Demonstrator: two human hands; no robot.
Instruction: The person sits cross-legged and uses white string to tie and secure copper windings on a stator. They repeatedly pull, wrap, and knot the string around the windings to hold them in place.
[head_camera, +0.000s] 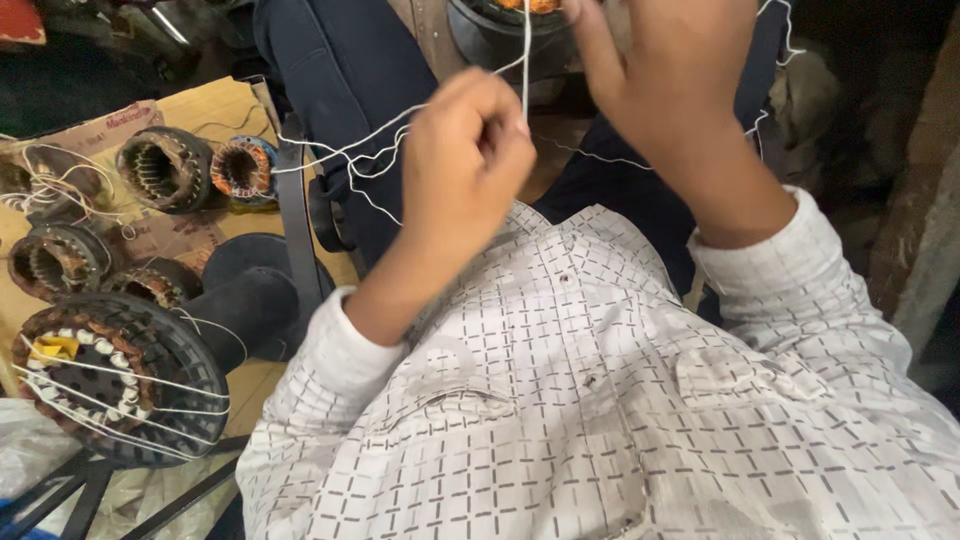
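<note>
White thread (526, 60) pinched by two hands; five stators (165, 168) nearby.

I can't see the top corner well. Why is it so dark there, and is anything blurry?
Head view: light falls on the checked shirt and both hands, left hand, right hand, while the upper right corner stays in deep shadow; the white thread and the right hand's fingertips look slightly blurred; the motor windings at left are dim but readable.

left hand (465, 165) left of right hand (665, 75), both above the shirt (600, 400) | string (527, 50) runs between the hands | motor core (110, 385) lower left, on a stand (90, 480) | four smaller cores (165, 168) behind it on cardboard (215, 105)
</note>
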